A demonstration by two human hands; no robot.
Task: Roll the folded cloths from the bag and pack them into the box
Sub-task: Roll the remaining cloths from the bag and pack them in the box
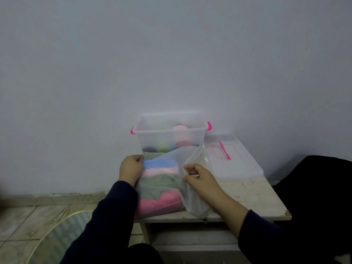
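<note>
Two hands are occupied with opening the bag, so the step in hand is judged to be the getting-out of the next folded cloth, with rolling and packing to follow.

On the small white tabletop (pixel 253 195), the clear plastic box (pixel 169 133) with pink latches is set at the far edge against the wall; several rolled cloths (pixel 180 128) are seen in it already, pink, green and dark ones among them. Its lid (pixel 234 162) is laid flat at the far right corner.

The translucent bag (pixel 192 159) is placed at the near edge, just in front of the box, and a stack of folded cloths (pixel 162 183) is held inside it: blue, pale pink, grey-green and bright pink layers are made out through the plastic.

The bag's left side is gripped by the left hand (pixel 131 168), fingers curled shut over its upper edge. The loose flap of the mouth is pinched between thumb and fingertips of the right hand (pixel 200 178), narrowly closed on the plastic.

Next, the mouth is judged to need spreading wider, so that one cloth can be drawn out without disturbing the stack.
</note>
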